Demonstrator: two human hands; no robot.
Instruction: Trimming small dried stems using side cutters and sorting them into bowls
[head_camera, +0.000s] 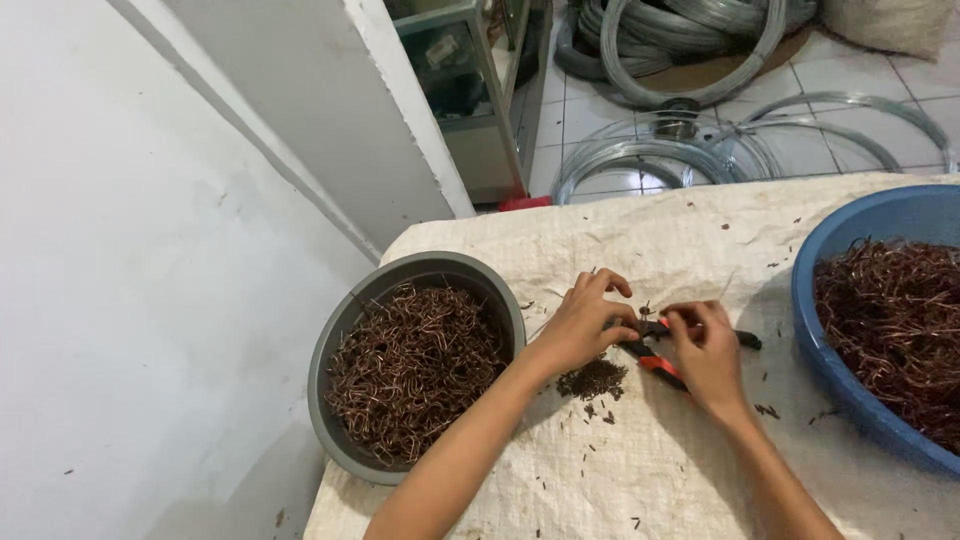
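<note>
From my feed the right hand is clamped on the pliers, left hand pinching a wire bit; grey bowl looks full (blue tub too), so I'd guess midway.

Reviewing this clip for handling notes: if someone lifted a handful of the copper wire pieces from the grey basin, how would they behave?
The copper wire pieces look thin, bent and interlocked, so a handful would probably lift as a springy tangled clump, shedding strays. Each piece seems light, though the heaped grey basin is likely heavy. Cut ends may prick.
</note>
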